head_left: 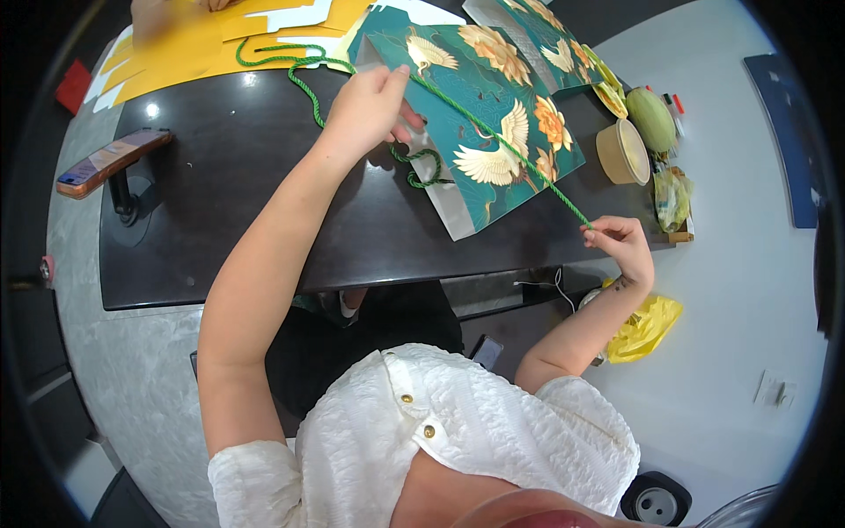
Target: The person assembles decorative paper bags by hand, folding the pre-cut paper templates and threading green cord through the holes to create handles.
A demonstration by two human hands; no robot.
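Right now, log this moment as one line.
left hand: at edge of near bag | right hand: pinching cord | cord: stretched over near bag | phone: on stand

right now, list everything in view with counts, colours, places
table: one, dark, centre
crane-print paper bags: at least two, teal, upper centre
twisted cord: count unclear, green, across table
paper pieces: several, yellow, upper left
phone: one, orange-edged, on black stand, left
tub: one, cream, right of bags
melon: one, green, beside tub
plastic bag: one, yellow, below right
co-worker's hand: at least one, bare, top left
shirt: one, white, lower centre
left hand: one, bare, pinching cord, upper centre
right hand: one, bare, pinching cord, right
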